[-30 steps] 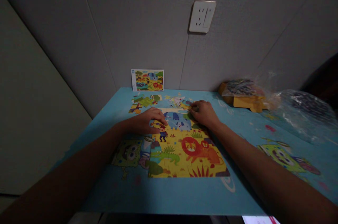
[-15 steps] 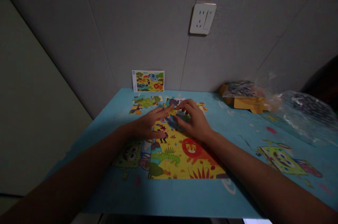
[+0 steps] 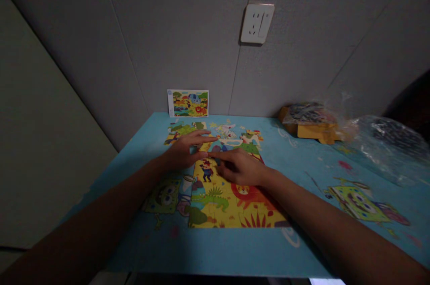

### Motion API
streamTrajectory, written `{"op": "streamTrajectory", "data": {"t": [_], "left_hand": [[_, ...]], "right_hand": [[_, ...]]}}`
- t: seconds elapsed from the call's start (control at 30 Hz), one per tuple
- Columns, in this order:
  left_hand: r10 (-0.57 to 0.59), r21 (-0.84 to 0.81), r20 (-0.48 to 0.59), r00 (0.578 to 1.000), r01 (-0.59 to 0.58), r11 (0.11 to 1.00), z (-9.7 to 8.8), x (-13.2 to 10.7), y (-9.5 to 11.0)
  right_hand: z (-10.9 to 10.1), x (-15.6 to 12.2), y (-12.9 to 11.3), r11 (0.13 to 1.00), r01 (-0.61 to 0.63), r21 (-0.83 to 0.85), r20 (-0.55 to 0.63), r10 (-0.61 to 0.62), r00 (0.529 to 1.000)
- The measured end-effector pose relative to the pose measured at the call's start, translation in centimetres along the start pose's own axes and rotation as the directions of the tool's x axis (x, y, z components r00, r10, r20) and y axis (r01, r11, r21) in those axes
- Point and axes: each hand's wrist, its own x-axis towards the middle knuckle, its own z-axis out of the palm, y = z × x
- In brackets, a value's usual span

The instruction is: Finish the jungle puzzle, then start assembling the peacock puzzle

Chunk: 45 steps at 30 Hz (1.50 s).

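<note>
A jigsaw puzzle (image 3: 218, 213) with a lion, a crocodile and a small figure in a hat lies on the blue table. My left hand (image 3: 183, 149) is over its upper left edge, fingers spread and stretched forward, the thumb touching the puzzle. At the grey-blue elephant part, my right hand (image 3: 239, 166) rests with its index finger stretched out and pressing down near my left thumb. The other fingers of that hand are loosely bent, and no piece shows in them. Part of the elephant area is covered by the hands.
Loose or partly joined pieces (image 3: 183, 128) lie beyond my left hand, others (image 3: 254, 136) at the upper right. A picture card (image 3: 188, 103) leans on the wall. To the right are a yellow box (image 3: 314, 131) and clear plastic wrapping (image 3: 379, 141) on the cartoon-printed tablecloth (image 3: 302, 173).
My right hand has come nearer and left, from a bent grip at the puzzle's far edge to a pointed finger on it. The piece between my hands is down; my left hand drew back slightly.
</note>
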Motion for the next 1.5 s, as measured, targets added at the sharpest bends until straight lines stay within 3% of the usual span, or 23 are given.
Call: {"op": "streamTrajectory", "data": {"t": [0.1,0.27,0.57,1.0,1.2,1.3,1.5], "left_hand": [[-0.012,-0.049,0.023,1.0,0.013,0.999,0.1,0.0,0.1],[-0.105,-0.128,0.055,0.993,0.111,0.985,-0.1,-0.1,0.8],[-0.213,-0.086,0.039,0.976,0.216,0.973,0.4,0.0,-0.4],[-0.013,0.182,-0.09,0.996,0.029,0.983,0.4,0.2,-2.1],[-0.134,0.136,-0.002,0.991,0.133,0.982,0.6,0.3,-4.3],[-0.155,0.113,-0.014,0.988,0.155,0.981,0.6,0.2,-4.5],[0.018,0.294,-0.047,0.999,-0.003,0.956,0.2,-0.1,-3.7]], "right_hand": [[-0.3,0.1,0.0,1.0,-0.022,-0.017,-0.034,0.021,0.999],[-0.7,0.2,0.1,0.982,-0.18,-0.052,-0.176,0.168,0.97],[-0.5,0.3,0.9,0.957,-0.274,-0.094,-0.179,0.254,0.95],[-0.2,0.4,1.7,0.947,-0.297,-0.124,-0.159,0.277,0.948],[0.4,0.9,2.7,0.95,-0.25,-0.189,-0.091,0.237,0.967],[0.4,1.0,2.7,0.951,-0.245,-0.189,-0.111,0.228,0.967],[0.1,0.9,2.4,0.963,-0.228,-0.146,-0.126,0.211,0.969]]}}
